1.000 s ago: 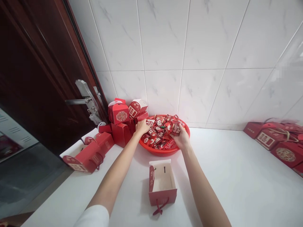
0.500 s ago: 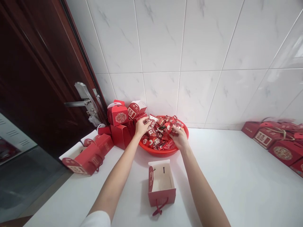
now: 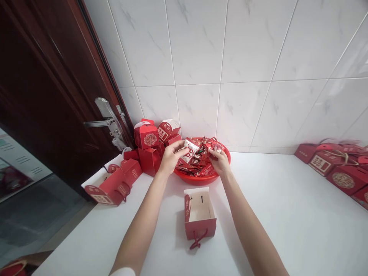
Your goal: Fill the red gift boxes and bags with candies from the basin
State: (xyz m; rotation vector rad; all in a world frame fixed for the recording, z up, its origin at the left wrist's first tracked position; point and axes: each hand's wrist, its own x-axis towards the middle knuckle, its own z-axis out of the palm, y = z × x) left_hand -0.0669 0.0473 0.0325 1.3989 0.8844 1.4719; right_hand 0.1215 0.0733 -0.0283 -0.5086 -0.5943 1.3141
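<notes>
My left hand (image 3: 171, 156) pinches a white-and-red candy packet (image 3: 189, 150) above the left side of a red basin (image 3: 198, 180). Over the basin's right side, my right hand (image 3: 220, 161) is closed on red-wrapped candies (image 3: 215, 147); how many it holds I cannot tell. Loose wrapped candies (image 3: 196, 168) fill the basin, mostly in red wrappers. Nearer to me, between my forearms, an open red gift box (image 3: 200, 229) stands on the white table. Its pale inside shows no candy, and a dark red cord handle hangs at its front.
Red boxes (image 3: 148, 159) are stacked against the tiled wall left of the basin. Open boxes (image 3: 110, 188) stand at the table's left edge, beside a dark door with a metal handle (image 3: 100, 123). Several closed red boxes (image 3: 342, 178) are grouped at the far right.
My left hand has lifted the white-and-red packet up from the pile, turning its face toward me. My right hand has risen slightly with red candies in its fingers. The view has shifted a little.
</notes>
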